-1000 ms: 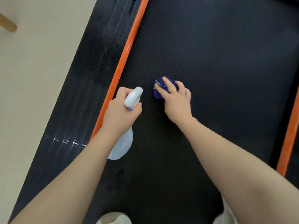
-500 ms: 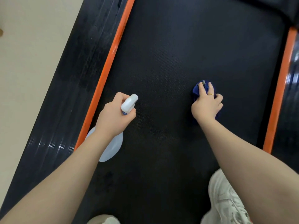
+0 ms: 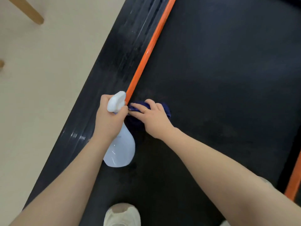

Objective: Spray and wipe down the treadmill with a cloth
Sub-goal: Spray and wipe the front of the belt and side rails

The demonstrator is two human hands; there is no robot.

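The black treadmill belt (image 3: 219, 82) fills most of the view, with an orange strip (image 3: 146, 53) along its left edge. My left hand (image 3: 109, 119) grips the neck of a pale spray bottle (image 3: 121, 150) with a white trigger head, held over the belt's left edge. My right hand (image 3: 153, 119) presses a dark blue cloth (image 3: 166, 110) onto the belt right beside the orange strip, fingers spread over it and pointing left. The two hands nearly touch. Most of the cloth is hidden under my right hand.
A glossy black side rail (image 3: 104, 88) runs outside the orange strip, then beige floor (image 3: 48, 79). A wooden furniture leg (image 3: 29, 13) stands at top left. A second orange strip (image 3: 293, 185) shows at lower right. My white shoe (image 3: 122, 215) stands on the belt below.
My right hand has swept the cloth from the belt's right side back to its left edge, next to the spray bottle. The view has swung left.
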